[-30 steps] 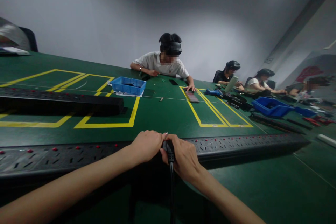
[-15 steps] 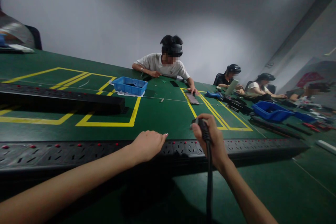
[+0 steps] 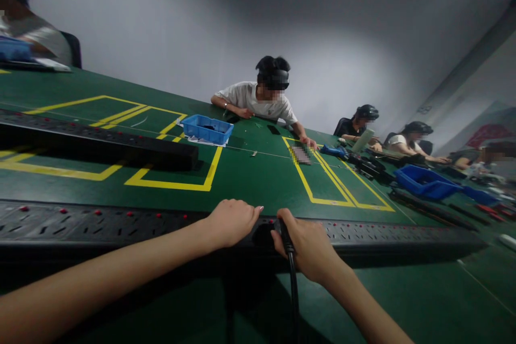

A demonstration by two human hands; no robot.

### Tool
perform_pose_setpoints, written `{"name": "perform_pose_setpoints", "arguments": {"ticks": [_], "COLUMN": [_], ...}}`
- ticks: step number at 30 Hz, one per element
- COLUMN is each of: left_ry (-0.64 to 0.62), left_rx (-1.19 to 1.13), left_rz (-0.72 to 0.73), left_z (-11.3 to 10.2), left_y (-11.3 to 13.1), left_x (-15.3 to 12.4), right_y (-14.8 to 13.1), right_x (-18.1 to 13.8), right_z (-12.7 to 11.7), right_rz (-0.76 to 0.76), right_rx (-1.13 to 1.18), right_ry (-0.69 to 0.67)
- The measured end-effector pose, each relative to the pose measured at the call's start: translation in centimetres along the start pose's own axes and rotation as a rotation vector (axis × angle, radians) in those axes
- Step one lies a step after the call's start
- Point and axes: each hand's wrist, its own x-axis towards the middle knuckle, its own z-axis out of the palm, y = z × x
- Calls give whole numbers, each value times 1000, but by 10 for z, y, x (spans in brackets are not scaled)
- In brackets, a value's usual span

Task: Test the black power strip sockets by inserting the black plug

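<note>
My right hand (image 3: 308, 242) is closed around a black power plug (image 3: 282, 230), pressed down at the top of the long black power strip (image 3: 133, 226). The plug's prongs are hidden, so whether they sit in a socket cannot be seen. Its thick cord (image 3: 293, 279) hangs down toward me. Just left of the plug, my left hand (image 3: 234, 221) is closed over the same strip, with its curled fingers mostly hidden. Slotted sockets and red buttons run along the strip's face.
Beyond lies a second black power strip (image 3: 161, 151) on the green table (image 3: 250, 188), across yellow tape outlines. A blue bin (image 3: 207, 129) stands behind it. A person opposite (image 3: 258, 99) reaches toward a blurred flat item (image 3: 300, 155). Blue trays (image 3: 427, 183) and tools crowd the right.
My right hand has brought the plug down and left onto the strip, close to my left hand. The left hand keeps its hold. The view has shifted slightly.
</note>
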Motion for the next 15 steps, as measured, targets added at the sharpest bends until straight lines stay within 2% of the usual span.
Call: {"name": "perform_pose_setpoints", "arguments": {"ticks": [5, 10, 15], "left_ry": [-1, 75, 41], "left_rx": [-14, -89, -85], "left_rz": [10, -126, -58], "left_z": [-2, -2, -2], "left_y": [1, 10, 23], "left_x": [0, 6, 14], "right_y": [3, 6, 7], "right_x": [1, 0, -1], "right_z": [0, 10, 14], "right_rz": [-29, -17, -2], "right_rx": [1, 47, 65], "right_ry": [-28, 13, 31]}}
